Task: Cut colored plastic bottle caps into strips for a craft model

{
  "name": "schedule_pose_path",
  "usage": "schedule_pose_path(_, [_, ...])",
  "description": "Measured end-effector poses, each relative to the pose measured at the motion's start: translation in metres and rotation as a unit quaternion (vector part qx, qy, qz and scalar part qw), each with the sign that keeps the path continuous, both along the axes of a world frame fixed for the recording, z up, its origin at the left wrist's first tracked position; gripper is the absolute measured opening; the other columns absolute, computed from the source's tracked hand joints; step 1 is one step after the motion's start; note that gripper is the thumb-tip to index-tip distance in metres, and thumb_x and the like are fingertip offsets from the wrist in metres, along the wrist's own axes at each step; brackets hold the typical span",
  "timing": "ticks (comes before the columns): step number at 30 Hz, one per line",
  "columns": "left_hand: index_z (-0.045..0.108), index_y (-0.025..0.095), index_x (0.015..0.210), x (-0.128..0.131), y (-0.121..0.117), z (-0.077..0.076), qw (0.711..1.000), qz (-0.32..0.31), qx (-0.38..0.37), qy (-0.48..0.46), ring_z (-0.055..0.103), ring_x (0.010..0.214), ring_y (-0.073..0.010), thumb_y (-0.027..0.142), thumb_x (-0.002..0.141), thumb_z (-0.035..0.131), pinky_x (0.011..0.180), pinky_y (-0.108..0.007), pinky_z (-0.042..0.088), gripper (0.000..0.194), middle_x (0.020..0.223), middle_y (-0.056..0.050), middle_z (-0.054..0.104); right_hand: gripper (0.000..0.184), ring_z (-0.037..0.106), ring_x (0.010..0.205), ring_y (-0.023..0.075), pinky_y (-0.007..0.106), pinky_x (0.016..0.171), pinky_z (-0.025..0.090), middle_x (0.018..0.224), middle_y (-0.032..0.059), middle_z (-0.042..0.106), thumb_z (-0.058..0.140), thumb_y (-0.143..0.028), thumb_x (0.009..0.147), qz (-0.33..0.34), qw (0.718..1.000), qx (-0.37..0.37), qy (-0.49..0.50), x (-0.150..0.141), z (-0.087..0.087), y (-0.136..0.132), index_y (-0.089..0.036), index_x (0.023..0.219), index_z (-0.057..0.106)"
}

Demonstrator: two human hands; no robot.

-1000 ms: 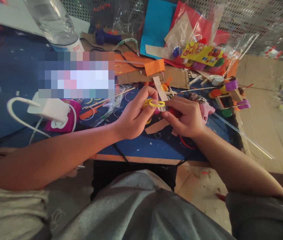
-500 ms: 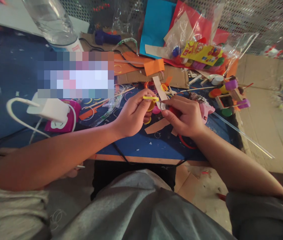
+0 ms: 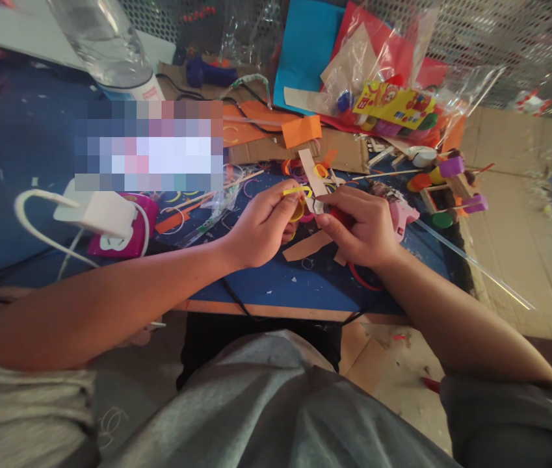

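Observation:
My left hand point(image 3: 268, 224) is closed, pinching a thin yellow strip point(image 3: 292, 191) between thumb and forefinger. A curled yellow ring point(image 3: 298, 209) hangs just below those fingertips. Close on the right, my right hand point(image 3: 361, 224) is closed around what looks like red-handled scissors. Their short pale blades point(image 3: 315, 205) point at the yellow strip, and a red handle loop point(image 3: 366, 278) shows under the wrist. Most of the scissors is hidden by the palm. Beneath both hands lie beige paper strips point(image 3: 307, 247) on the blue tabletop point(image 3: 276, 283).
To the left are a white charger point(image 3: 95, 211) on a magenta socket block point(image 3: 146, 218) and a water bottle point(image 3: 114, 52). Bagged clay pots point(image 3: 395, 104) lie at the back. A small stick-and-cap model point(image 3: 451, 182) stands on the right, near cardboard point(image 3: 514, 227).
The yellow strip has tilted and its right end now curls downward near the blades. My left fingers have shifted very slightly right; my right hand is almost still.

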State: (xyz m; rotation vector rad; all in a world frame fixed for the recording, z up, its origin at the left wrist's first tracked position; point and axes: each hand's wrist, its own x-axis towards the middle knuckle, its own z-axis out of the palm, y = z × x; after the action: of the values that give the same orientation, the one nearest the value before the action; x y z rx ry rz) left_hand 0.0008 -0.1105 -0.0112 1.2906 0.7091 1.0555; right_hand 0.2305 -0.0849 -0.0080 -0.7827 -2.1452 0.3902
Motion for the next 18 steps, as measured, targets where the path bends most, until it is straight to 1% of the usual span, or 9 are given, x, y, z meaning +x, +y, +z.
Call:
schedule_pose_path(5, [0.050,0.028,0.102,0.0011,-0.0015,-0.0006,0.999,-0.021,-0.029,-0.016,0.025,0.055,-0.0081,0.088,0.102,0.070,0.049,-0.024,0.025,0.064,0.074,0.008,0.029,0.048,0.076,0.081,0.0242,0.038,0.076,0.059,0.092,0.0085,0.082,0.071,-0.067,0.113,-0.004,1.000,-0.003,-0.006,0.0009,-0.0003,-0.0011,-0.023,0.118,0.089])
schedule_pose_path(9, [0.051,0.027,0.103,0.0003,-0.0014,0.0009,0.998,-0.035,-0.034,-0.028,0.023,0.055,-0.0077,0.083,0.104,0.073,0.048,-0.024,0.023,0.059,0.074,0.009,0.028,0.048,0.075,0.081,0.0237,0.038,0.076,0.058,0.091,0.0083,0.081,0.070,-0.066,0.114,-0.001,1.000,-0.001,-0.006,0.0005,-0.0001,-0.0021,-0.022,0.119,0.089])
schedule_pose_path(11, [0.053,0.027,0.104,-0.0005,-0.0009,-0.0001,0.999,-0.031,-0.022,-0.024,0.025,0.054,-0.0081,0.084,0.103,0.073,0.046,-0.025,0.025,0.060,0.074,0.009,0.030,0.047,0.075,0.081,0.0233,0.037,0.076,0.058,0.090,0.0080,0.080,0.071,-0.065,0.114,0.001,1.000,-0.001,-0.004,0.0000,-0.0001,-0.0024,-0.022,0.119,0.089])
schedule_pose_path(13, [0.055,0.027,0.103,-0.0014,-0.0004,-0.0025,1.000,-0.014,0.004,-0.013,0.030,0.054,-0.0091,0.086,0.103,0.071,0.046,-0.026,0.028,0.061,0.072,0.008,0.035,0.047,0.074,0.079,0.0227,0.036,0.075,0.057,0.090,0.0075,0.079,0.072,-0.065,0.114,0.003,1.000,0.000,-0.001,-0.0006,-0.0003,-0.0025,-0.021,0.118,0.089])
schedule_pose_path(18, [0.057,0.025,0.096,-0.0026,0.0012,-0.0075,0.998,0.020,0.064,0.019,0.040,0.054,-0.0103,0.084,0.111,0.061,0.047,-0.026,0.034,0.061,0.066,0.006,0.043,0.045,0.070,0.075,0.0214,0.036,0.072,0.054,0.086,0.0062,0.077,0.072,-0.063,0.114,-0.003,1.000,0.003,0.009,-0.0016,-0.0013,-0.0020,-0.022,0.116,0.088])
